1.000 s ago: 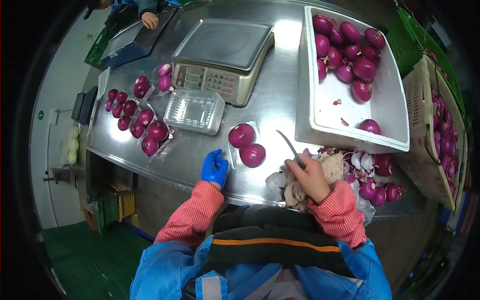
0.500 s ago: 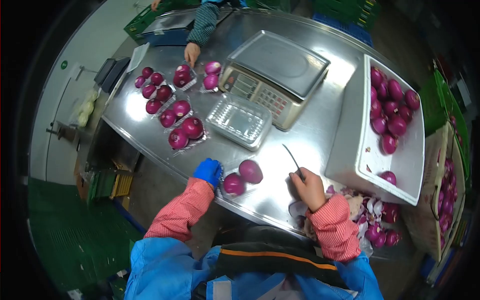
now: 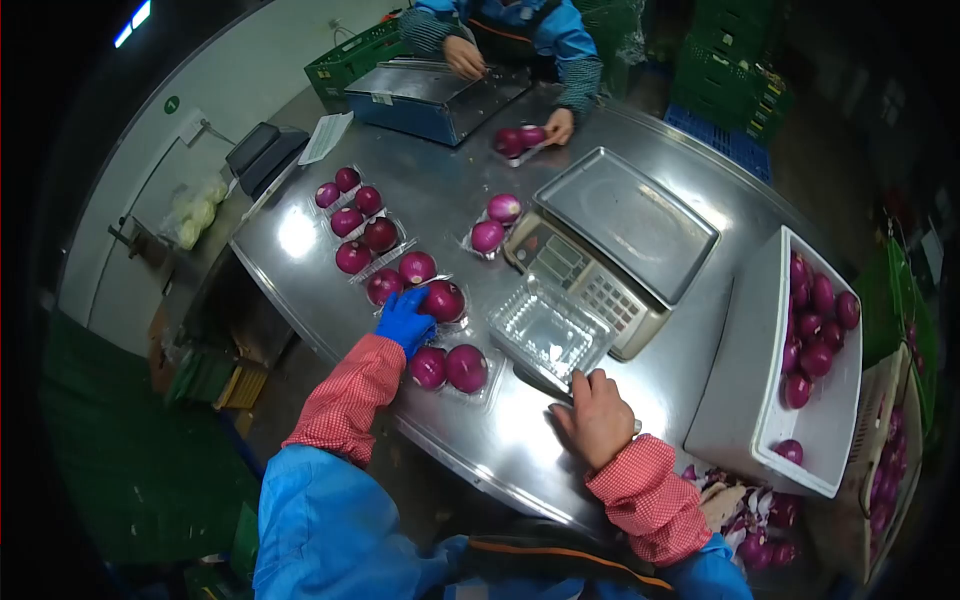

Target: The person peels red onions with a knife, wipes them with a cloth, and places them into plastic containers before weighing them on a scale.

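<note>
My left hand (image 3: 405,320), in a blue glove, has its fingers around the near left side of a red onion (image 3: 444,301) in a clear plastic tray. Just in front of me, a second clear tray (image 3: 478,392) bears two red onions (image 3: 466,368). My bare right hand (image 3: 598,420) is closed at the near corner of a stack of clear plastic trays (image 3: 551,335). A knife's metallic end (image 3: 637,427) shows beside its palm; the rest is mostly hidden.
More trayed onions (image 3: 350,222) stand at left, and another pair (image 3: 496,222) beside the scale (image 3: 610,260). A white foam box (image 3: 715,370) of onions is at right, with peelings (image 3: 750,520) below it. Across the table, a co-worker's hand (image 3: 560,126) holds a tray of onions.
My view has tilted up. My left hand has moved from the nearest tray to an onion in the tray beyond. My right hand has reached the tray stack. The co-worker has drawn a tray away.
</note>
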Tool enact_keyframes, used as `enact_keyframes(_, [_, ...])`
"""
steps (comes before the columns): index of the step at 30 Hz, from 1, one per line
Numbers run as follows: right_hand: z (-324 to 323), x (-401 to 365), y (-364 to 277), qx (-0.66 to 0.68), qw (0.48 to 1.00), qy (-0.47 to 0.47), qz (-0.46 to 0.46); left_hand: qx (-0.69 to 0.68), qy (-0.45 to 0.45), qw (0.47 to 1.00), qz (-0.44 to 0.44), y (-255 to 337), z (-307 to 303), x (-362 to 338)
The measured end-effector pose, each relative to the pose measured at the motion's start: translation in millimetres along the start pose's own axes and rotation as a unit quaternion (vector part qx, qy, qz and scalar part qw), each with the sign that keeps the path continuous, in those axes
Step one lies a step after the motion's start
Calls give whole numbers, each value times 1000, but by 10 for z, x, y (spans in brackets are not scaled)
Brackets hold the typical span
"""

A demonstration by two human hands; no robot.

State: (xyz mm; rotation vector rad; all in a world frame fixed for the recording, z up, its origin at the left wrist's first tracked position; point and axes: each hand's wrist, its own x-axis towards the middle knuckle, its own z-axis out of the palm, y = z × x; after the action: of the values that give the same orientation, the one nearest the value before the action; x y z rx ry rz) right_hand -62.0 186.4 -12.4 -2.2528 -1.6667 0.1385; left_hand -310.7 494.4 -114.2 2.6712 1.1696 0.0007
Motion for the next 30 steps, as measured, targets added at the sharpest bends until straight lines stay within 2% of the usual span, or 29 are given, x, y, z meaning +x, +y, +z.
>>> enact_keyframes(1, [96,51,17,-34,999,-3,-12,-4,-11,1000,-1,-16,-53,86])
enact_keyframes(3, [242,142,45,-101,994,-11,-33,117,-28,991,52,-35,-182,237])
enact_keyframes(6, [199,233,30,-73,996,-20,-41,-126,3,989,-81,-52,-281,599])
enact_keyframes(9, [34,270,77,-52,997,-43,-40,-153,49,980,-121,-121,-412,967])
enact_keyframes(10, [-43,274,104,-55,996,-52,-36,-185,66,975,-108,-220,-381,1133])
enact_keyframes(12, [-171,260,155,-65,995,-70,-28,-97,33,991,-81,-325,-446,1384])
enact_keyframes(14, [-287,247,186,-92,991,-95,-29,61,48,997,-11,-443,-393,1645])
enact_keyframes(16, [-232,208,261,-151,980,-127,-34,105,79,991,-20,-493,-417,1898])
enact_keyframes(21, [-33,196,295,-68,986,-125,-89,116,131,980,-94,-679,-205,2518])
enact_keyframes(22, [-46,199,318,-43,990,-98,-89,107,138,979,-101,-690,-154,2624])
enact_keyframes(26, [-48,158,391,3,995,-51,-83,-9,229,970,-79,-710,-130,2661])
enact_keyframes(30, [-10,82,393,29,996,6,-82,-24,245,968,-45,-126,-583,2435])
